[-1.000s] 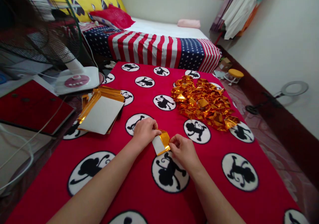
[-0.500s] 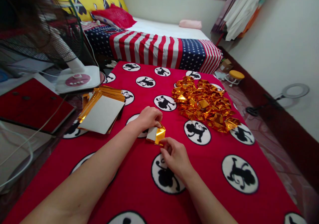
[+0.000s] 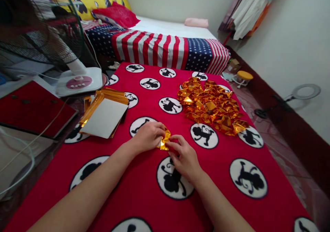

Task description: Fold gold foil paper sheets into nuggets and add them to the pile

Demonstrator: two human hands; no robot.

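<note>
A small piece of gold foil paper (image 3: 165, 141), partly folded, lies on the red cloth (image 3: 123, 190) between my two hands. My left hand (image 3: 150, 135) is closed on its left part and covers most of the paper's white side. From the right, my right hand (image 3: 183, 153) reaches the gold edge with its fingertips, the thumb a little below the index finger. To the left sits a stack of flat foil sheets (image 3: 104, 116), the top one white side up. Farther off on the right is a heap of folded gold foil pieces (image 3: 210, 106).
A fan (image 3: 79, 80) stands beyond the sheets, next to a dark red panel (image 3: 28, 104) and white cables. Past the table's far edge is a bed (image 3: 160, 49) with a striped cover. On the right floor are a yellow stool (image 3: 244, 75) and a ring light (image 3: 306, 91).
My left hand has shifted down and now covers the white part of the paper. My right hand has moved up slightly, its fingers more spread against the gold edge.
</note>
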